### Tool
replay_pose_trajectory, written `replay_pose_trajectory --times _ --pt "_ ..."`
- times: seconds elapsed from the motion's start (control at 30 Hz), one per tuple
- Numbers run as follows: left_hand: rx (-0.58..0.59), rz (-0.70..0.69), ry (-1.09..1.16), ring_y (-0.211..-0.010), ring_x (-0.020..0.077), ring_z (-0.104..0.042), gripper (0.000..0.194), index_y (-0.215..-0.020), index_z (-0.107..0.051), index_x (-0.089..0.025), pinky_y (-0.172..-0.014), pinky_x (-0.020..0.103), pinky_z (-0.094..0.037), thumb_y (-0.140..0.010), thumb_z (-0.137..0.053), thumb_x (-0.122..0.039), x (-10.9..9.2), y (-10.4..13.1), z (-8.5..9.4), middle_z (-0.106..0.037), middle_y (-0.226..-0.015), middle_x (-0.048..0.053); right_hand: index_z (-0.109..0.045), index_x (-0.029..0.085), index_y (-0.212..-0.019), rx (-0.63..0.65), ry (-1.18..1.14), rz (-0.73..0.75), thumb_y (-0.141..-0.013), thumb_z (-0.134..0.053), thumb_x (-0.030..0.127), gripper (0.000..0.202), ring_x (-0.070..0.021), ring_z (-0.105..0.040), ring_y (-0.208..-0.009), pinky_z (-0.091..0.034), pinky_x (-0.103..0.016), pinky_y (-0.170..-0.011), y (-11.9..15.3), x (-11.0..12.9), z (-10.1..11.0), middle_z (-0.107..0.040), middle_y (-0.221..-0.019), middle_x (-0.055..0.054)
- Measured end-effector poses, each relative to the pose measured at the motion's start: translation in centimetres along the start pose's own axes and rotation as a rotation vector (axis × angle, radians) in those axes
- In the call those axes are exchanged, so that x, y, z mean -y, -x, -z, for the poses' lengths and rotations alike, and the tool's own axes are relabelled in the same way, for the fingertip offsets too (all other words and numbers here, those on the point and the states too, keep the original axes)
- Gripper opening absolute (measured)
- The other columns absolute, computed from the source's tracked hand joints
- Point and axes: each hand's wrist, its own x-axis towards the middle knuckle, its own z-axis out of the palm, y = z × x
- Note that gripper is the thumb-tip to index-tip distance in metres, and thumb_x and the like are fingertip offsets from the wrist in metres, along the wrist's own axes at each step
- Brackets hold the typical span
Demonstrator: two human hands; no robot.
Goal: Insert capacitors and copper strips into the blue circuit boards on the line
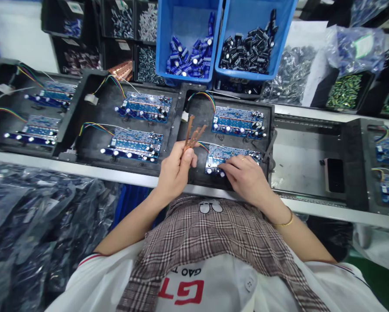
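Observation:
My left hand [178,167] is closed round a few thin copper strips [193,135], which fan upward from the fingers. It hovers over the left part of a black tray [197,175]. My right hand [246,175] bends over the lower blue circuit board [215,156] in that tray, thumb and fingertips together at its surface. What the fingertips hold, if anything, is hidden, as is part of the board's lower edge. Above lies a second circuit board [238,119] with capacitors and a coloured wire bundle [209,97].
More trays with circuit boards [137,141] stand to the left and at far right. Behind are blue bins of blue capacitors [191,56] and black capacitors [248,50], plus black bins [119,19]. A phone-like black object [335,175] lies on the line at right.

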Motion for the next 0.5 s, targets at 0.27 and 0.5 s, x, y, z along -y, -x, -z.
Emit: replay_pose_trajectory --times 0.27,0.5 --pt "0.076 0.033 0.014 -0.058 0.0093 -0.051 0.034 -0.12 -0.056 -0.019 -0.054 0.019 -0.038 -0.103 -0.04 -0.042 0.4 0.2 1.0 -0.058 -0.069 -0.002 -0.071 0.021 -0.088 -0.009 0.081 -0.001 -0.093 -0.051 0.015 0.022 -0.0221 -0.049 -0.08 -0.035 -0.037 -0.078 -0.7 0.7 0.2 -0.066 -0.079 -0.005" --pt "0.169 0.026 -0.064 -0.066 0.0106 -0.057 0.031 -0.117 -0.056 -0.018 -0.071 0.023 -0.044 -0.103 -0.035 -0.036 -0.5 0.2 1.1 -0.059 -0.07 -0.003 -0.071 0.016 -0.085 0.023 0.241 0.12 -0.082 -0.059 0.007 0.016 -0.0267 -0.054 -0.082 -0.039 -0.043 -0.081 -0.9 1.8 0.9 -0.065 -0.077 -0.007"
